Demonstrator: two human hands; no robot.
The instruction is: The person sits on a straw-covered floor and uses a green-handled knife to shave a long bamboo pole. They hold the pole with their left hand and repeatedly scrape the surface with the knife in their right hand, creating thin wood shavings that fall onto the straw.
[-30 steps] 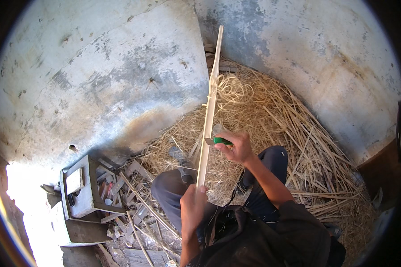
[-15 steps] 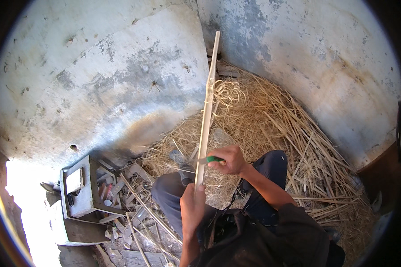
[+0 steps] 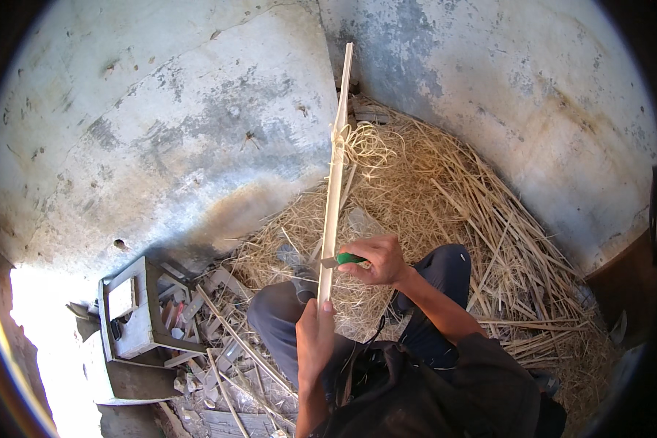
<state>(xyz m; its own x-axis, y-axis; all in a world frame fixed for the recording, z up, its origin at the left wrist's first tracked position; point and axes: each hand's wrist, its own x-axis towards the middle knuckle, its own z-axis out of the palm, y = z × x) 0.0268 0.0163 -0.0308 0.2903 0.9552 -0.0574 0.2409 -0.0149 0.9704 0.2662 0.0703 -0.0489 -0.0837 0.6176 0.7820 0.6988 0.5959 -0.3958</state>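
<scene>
A long pale strip of split bamboo (image 3: 333,191) rises away from me, its far end near the corner of the walls. My left hand (image 3: 314,337) is closed around its near end, the thumb lying along the top. In my right hand (image 3: 379,260) I grip a knife (image 3: 348,259) by its green handle. The short metal blade lies across the strip just beyond my left hand. Thin curled shavings (image 3: 372,150) cling to the strip's right side partway up. My fingers hide part of the knife handle.
Straw-like shavings and split sticks (image 3: 511,248) heap up on the right. To the left, a small worn wooden stool (image 3: 135,332) lies among scraps. Loose sticks (image 3: 230,332) lie beside my left knee. Weathered walls (image 3: 219,109) meet in a corner ahead.
The far end of the bamboo strip has swung slightly left, and the curled shavings shifted with it. The knife stays at the near part of the strip, its blade now turned flatter across it.
</scene>
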